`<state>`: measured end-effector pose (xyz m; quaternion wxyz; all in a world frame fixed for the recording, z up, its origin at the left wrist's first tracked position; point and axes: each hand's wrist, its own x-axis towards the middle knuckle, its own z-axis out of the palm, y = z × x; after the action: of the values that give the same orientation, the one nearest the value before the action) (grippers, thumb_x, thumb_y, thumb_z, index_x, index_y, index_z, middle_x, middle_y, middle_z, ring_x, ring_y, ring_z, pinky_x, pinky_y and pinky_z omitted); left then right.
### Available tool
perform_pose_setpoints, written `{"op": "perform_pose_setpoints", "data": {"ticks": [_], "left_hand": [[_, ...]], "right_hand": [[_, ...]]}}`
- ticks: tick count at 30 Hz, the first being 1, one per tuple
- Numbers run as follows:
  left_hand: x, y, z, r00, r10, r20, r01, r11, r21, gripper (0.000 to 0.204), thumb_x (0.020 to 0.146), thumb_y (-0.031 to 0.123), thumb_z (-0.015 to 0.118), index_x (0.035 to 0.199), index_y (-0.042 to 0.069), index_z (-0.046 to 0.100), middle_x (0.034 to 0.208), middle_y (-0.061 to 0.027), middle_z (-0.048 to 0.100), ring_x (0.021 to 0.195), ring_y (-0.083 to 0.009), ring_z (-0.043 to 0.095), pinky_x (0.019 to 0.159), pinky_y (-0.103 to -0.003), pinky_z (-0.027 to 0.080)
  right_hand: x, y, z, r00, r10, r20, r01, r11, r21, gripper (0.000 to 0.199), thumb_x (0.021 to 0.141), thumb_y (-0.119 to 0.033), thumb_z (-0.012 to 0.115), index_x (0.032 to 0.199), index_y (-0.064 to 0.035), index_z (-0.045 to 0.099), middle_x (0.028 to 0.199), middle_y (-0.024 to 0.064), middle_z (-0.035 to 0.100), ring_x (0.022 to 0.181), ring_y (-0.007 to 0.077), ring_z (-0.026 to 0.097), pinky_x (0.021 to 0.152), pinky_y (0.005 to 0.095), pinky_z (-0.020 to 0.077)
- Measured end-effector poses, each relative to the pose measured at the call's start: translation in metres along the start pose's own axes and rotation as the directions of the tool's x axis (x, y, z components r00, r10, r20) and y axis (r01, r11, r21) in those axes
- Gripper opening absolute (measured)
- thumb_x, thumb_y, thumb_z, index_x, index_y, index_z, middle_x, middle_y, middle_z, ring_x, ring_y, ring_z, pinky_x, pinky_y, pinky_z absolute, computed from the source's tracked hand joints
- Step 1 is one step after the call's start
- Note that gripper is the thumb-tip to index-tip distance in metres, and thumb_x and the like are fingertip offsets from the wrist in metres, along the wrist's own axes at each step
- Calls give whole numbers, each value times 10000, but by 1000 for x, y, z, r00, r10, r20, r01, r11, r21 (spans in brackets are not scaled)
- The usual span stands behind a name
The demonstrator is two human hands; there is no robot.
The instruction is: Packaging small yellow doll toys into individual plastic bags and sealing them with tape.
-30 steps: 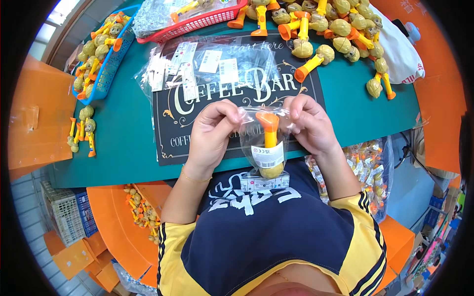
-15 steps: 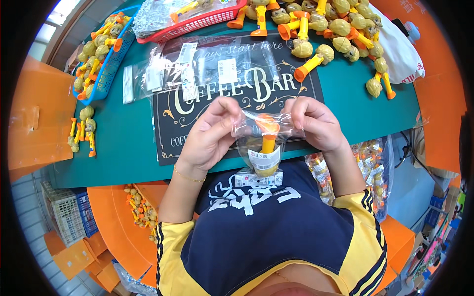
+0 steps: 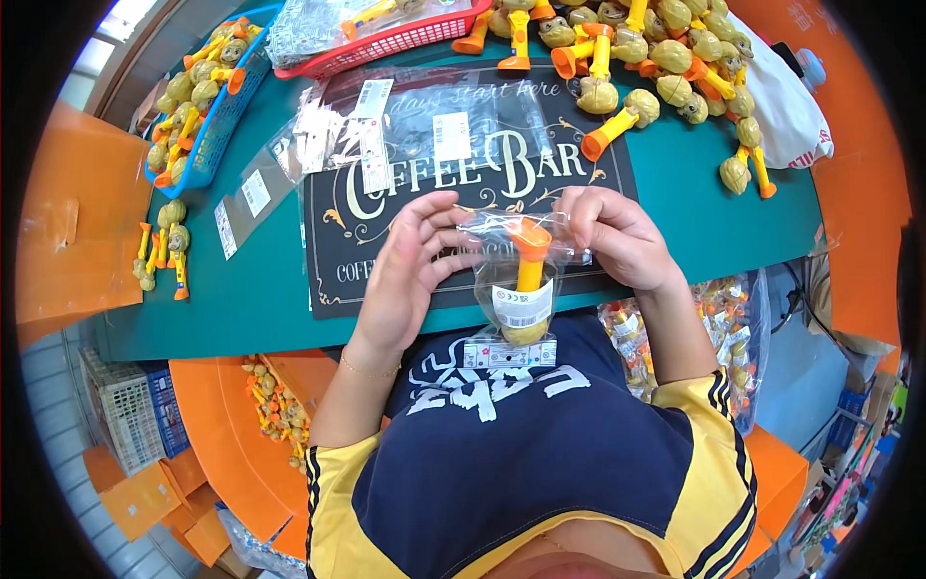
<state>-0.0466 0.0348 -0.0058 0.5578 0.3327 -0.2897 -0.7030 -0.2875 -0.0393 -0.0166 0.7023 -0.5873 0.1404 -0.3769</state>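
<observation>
The step in hand looks like sealing a clear bag (image 3: 521, 280) that holds a yellow-and-orange toy (image 3: 528, 289), hanging at the near edge of the table (image 3: 251, 299) over the dark mat (image 3: 386, 261). The right hand (image 3: 617, 236) pinches the bag's top flap on the right. The left hand (image 3: 410, 270) stands with fingers loosely spread, fingertips touching the flap's left side. Next, I judge, the flap needs folding over and pressing flat. More toys (image 3: 656, 58) lie far right.
</observation>
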Motion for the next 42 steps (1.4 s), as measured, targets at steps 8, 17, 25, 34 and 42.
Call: {"op": "perform_pose_setpoints", "data": {"ticks": [8, 17, 25, 34, 42], "left_hand": [[-7, -3, 16, 995, -94, 28, 77, 925, 372, 538, 839, 91, 732, 1267, 28, 412, 1074, -50, 555, 974, -96, 549, 897, -262, 461], [-9, -27, 3, 951, 301, 76, -309, 895, 323, 427, 939, -24, 533, 1287, 98, 317, 928, -68, 553, 790, -106, 557, 702, -229, 476], [-11, -27, -1, 933, 325, 153, -358, 811, 462, 503, 900, 26, 487, 1360, 99, 298, 979, -96, 514, 792, -138, 534, 772, -291, 487], [-8, -21, 1, 991, 90, 95, -111, 964, 242, 649, 885, 404, 625, 1338, 16, 369, 1152, -106, 527, 989, -144, 525, 903, -294, 435], [0, -16, 29, 998, 48, 44, -59, 947, 316, 572, 807, 211, 780, 1232, -4, 464, 1106, -79, 608, 1011, -132, 599, 885, -292, 490]], "right_hand": [[0, -3, -1, 1000, -23, -3, 23, 999, 23, 159, 914, -72, 535, 758, -80, 507, 801, 39, 475, 756, 169, 439, 675, 296, 360], [-3, -1, -3, 1000, 2, -19, -2, 1000, 17, 147, 904, -51, 531, 760, -78, 515, 817, 47, 494, 772, 167, 457, 684, 289, 380], [-4, -6, 1, 999, 10, -38, -12, 999, -53, 171, 930, -87, 543, 761, -66, 523, 814, 54, 501, 761, 171, 473, 653, 288, 396], [-2, -4, 0, 999, -35, -6, 35, 995, -90, 181, 931, -86, 543, 752, -67, 524, 817, 54, 507, 761, 168, 461, 653, 276, 374], [0, -5, 2, 999, -47, 14, 48, 994, -99, 179, 931, -61, 525, 752, -69, 525, 805, 47, 509, 758, 168, 457, 658, 280, 376]]}}
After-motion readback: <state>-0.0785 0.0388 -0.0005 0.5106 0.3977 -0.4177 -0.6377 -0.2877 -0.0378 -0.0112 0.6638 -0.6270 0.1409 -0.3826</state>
